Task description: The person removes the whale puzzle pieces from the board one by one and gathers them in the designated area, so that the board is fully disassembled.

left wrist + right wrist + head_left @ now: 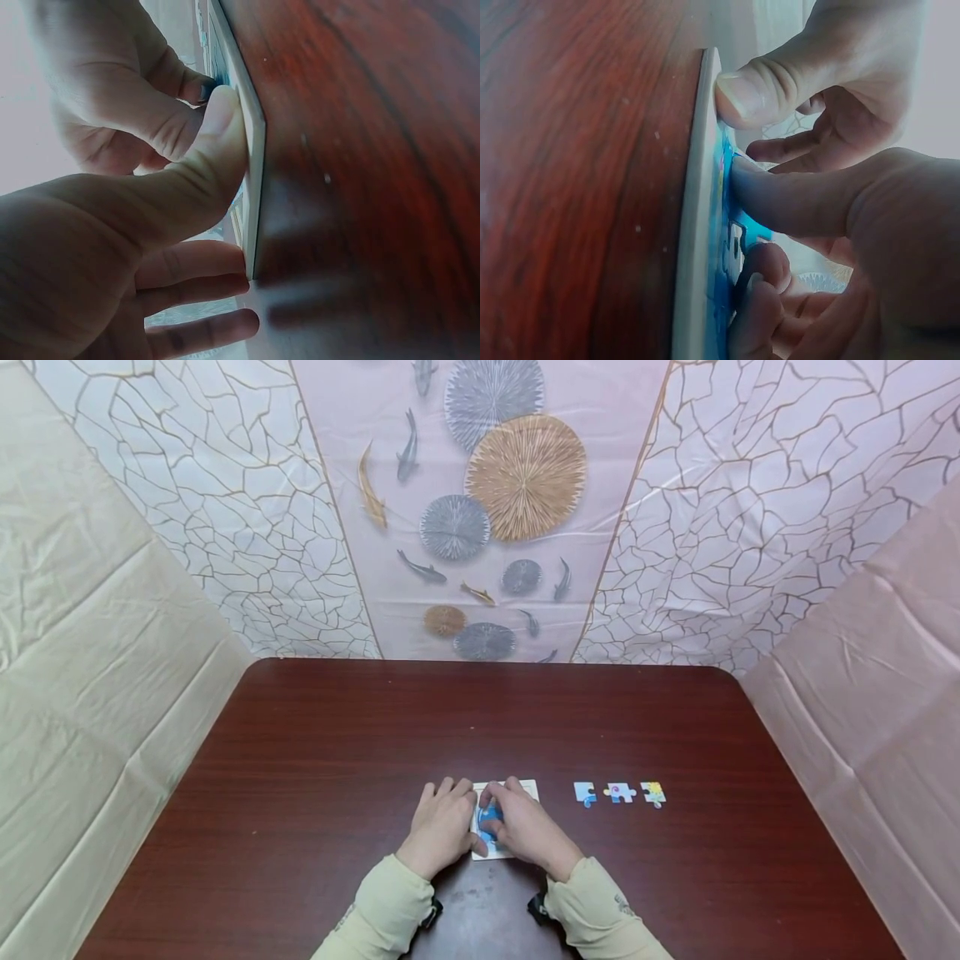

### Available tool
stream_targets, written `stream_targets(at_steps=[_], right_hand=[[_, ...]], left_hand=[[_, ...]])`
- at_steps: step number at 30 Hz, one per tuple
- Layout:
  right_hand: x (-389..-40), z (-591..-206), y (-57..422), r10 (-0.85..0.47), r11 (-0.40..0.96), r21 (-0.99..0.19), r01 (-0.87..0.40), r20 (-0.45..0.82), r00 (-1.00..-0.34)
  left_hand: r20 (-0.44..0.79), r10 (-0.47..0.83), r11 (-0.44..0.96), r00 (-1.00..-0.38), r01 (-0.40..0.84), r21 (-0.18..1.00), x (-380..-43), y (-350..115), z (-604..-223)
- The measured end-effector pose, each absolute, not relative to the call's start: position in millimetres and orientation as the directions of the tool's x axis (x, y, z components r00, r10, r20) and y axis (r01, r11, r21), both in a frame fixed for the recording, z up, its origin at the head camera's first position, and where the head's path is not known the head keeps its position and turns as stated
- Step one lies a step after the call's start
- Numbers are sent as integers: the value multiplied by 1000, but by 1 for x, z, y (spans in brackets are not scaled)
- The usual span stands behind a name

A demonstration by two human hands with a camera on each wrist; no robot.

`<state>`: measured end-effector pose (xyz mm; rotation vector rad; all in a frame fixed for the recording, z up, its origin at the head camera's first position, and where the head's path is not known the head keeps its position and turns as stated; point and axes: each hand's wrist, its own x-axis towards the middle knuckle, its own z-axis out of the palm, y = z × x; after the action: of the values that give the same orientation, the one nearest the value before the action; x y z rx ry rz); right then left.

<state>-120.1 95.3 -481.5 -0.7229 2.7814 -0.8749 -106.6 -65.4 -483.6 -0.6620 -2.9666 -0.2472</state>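
Note:
A small square puzzle board (529, 788) with a pale rim lies on the table between the two hands. My left hand (441, 823) rests at its left side; in the left wrist view the thumb (191, 176) presses on the rim near a corner, with the other fingers extended beside the edge. With thumb and fingers, my right hand (531, 828) pinches a blue puzzle piece (756, 226) over the board. That piece is tilted up from the board's surface in the right wrist view. The hands cover much of the board's blue picture.
Three loose puzzle pieces lie in a row right of the board: a white and blue one (583, 792), one with a pink swirl (619, 792), and a yellow-patterned one (653, 792). The dark red wooden table (315, 735) is bounded by cloth screens (480, 568).

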Motion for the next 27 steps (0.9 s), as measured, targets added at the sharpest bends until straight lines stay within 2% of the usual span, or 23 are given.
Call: stream_targets(at_steps=[11,20,27], right_hand=[[-117,-480,94,-476,701,-591,-399,28,-879],[-113,-482,95,-419,687,-653,-319,3,-908],[-112,-484,96,-435,659,-671,-340,28,-900]], left_hand=[[124,412,894,-903,427,136,-107,-65,-482],[97,403,900,-910,413,138,-107,-65,-483],[122,410,895,-904,424,139,-107,-66,-483]])
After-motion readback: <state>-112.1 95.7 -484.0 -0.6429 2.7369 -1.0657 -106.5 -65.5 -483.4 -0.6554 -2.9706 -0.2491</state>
